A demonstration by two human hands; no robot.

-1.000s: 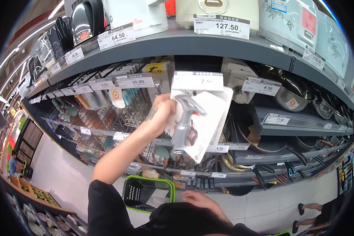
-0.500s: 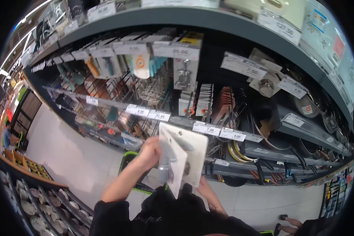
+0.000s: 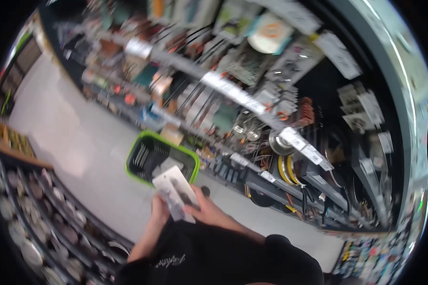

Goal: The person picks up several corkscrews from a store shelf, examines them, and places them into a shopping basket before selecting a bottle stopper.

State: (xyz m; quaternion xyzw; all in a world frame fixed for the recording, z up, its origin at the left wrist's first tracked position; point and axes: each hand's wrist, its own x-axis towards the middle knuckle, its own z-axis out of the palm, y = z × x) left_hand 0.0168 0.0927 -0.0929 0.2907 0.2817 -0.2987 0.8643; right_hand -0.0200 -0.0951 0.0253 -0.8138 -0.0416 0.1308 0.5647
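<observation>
In front of my body are white backing cards with a dark item on the upper face; motion blur hides its kind. Clear plastic shows at their left side. My left hand is closed on the left edge, and my right hand grips the lower right side with the thumb over the front. Just beyond them, on the floor, stands a black shopping basket with a green rim. Something pale grey lies inside it.
Beyond the basket runs a rack of hanging kitchen tools with a price rail. Frying pans sit low on the right. A slanted rack of dishes stands at the lower left. Pale floor lies between the racks.
The view has swung left and tilted down, bringing the whole basket in sight. Two cards held apart at an angle are now lower and close together, with my right hand visible on them.
</observation>
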